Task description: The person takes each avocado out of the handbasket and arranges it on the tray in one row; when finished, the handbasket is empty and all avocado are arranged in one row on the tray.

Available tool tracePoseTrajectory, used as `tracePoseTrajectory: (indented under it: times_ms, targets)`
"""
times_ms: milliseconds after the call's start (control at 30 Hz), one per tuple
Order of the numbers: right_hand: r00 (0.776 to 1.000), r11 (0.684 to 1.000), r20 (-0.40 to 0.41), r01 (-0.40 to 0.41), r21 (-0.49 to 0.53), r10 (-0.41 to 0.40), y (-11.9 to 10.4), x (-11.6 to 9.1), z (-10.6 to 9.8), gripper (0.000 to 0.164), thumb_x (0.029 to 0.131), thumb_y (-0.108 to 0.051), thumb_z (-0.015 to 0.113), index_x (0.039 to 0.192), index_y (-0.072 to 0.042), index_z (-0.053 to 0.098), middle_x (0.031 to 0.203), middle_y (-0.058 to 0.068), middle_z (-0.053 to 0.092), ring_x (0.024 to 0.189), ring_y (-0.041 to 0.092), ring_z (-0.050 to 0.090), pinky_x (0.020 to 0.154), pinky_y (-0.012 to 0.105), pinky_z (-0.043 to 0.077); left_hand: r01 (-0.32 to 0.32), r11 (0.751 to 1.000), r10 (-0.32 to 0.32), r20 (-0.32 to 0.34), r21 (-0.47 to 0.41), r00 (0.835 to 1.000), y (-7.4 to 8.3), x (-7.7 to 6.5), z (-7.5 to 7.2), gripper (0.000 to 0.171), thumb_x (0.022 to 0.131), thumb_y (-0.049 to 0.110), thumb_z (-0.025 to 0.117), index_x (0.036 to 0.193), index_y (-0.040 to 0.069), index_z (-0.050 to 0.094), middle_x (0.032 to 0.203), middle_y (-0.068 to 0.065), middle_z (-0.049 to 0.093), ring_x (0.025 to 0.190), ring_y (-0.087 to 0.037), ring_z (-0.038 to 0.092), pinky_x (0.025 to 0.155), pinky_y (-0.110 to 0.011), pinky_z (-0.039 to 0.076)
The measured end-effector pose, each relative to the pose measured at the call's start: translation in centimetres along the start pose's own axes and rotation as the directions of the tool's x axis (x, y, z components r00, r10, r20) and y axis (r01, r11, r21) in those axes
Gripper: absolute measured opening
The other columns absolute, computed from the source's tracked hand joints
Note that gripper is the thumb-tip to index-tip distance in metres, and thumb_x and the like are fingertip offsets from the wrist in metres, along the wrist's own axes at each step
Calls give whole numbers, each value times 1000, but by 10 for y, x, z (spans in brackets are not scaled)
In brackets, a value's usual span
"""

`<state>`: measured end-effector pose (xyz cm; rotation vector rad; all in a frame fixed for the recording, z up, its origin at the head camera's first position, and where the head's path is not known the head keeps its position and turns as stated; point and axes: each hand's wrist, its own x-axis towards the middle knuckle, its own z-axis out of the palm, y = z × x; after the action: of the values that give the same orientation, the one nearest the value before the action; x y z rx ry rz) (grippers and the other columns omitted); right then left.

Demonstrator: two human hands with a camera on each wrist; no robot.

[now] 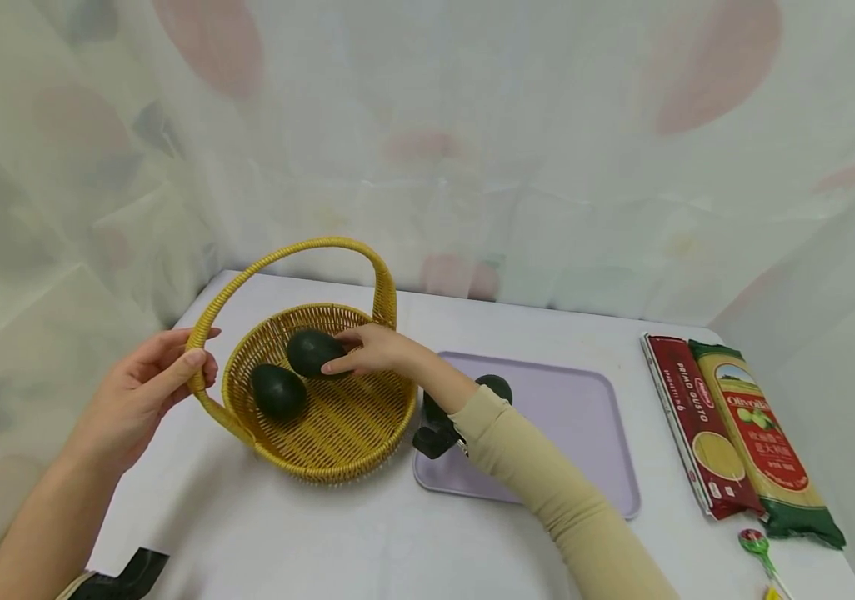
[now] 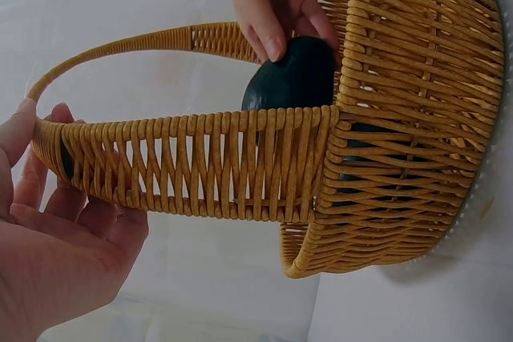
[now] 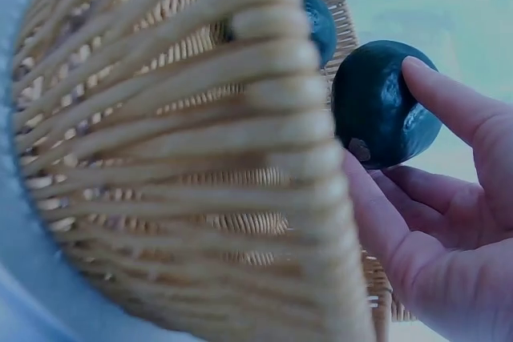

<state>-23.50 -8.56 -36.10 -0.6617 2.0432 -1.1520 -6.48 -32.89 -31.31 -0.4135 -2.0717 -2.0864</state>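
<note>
A round wicker basket [image 1: 352,433] with a tall arched handle [image 1: 307,245] stands on the table's left side. My left hand [image 1: 131,398] grips the handle's near side between thumb and fingers, as the left wrist view also shows. My right hand [image 1: 377,350] pinches a dark green avocado [image 1: 311,352] over the basket. In the right wrist view, thumb and fingers hold this avocado [image 3: 383,106] at the level of the rim. A second avocado [image 1: 278,392] lies in the basket's left part.
A lilac tray [image 1: 585,433] lies right of the basket, under my right forearm. An avocado [image 1: 496,387] on it is partly hidden by the wrist. Farther right are a red spaghetti pack [image 1: 697,425], a yellow-green pasta bag [image 1: 761,433] and a green-headed lollipop [image 1: 754,542]. A curtain hangs behind.
</note>
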Motion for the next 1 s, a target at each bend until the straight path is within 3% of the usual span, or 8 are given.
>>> tracePoseTrajectory:
  times_ms: [633,800,1000]
  targets:
    - [999,980,-39,44,193,-37,34,-63,-20,71,86,-27,76,146,-8,43,136,9,53,99,16,67,91,40,52,-1,1000,1,9,-17,1000,-2,2,-4,28,101,-7,41,125,-3,54,88,-5,65,82,-15,59,79,-20,51]
    - [998,950,-52,53,307,-39,43,-80,-23,69,88,-23,73,146,-7,41,140,12,48,106,19,65,90,38,52,-1,1000,1,6,-28,1000,-3,1,-5,29,101,-8,40,126,-2,54,88,-6,65,82,-15,59,79,-20,51]
    - [997,889,-55,73,452,-54,52,-99,-28,65,90,-14,69,145,0,38,140,18,46,113,25,62,97,48,46,2,999,-2,0,-38,1000,-5,0,-7,31,101,-8,40,128,-3,53,89,-7,64,82,-16,59,79,-21,50]
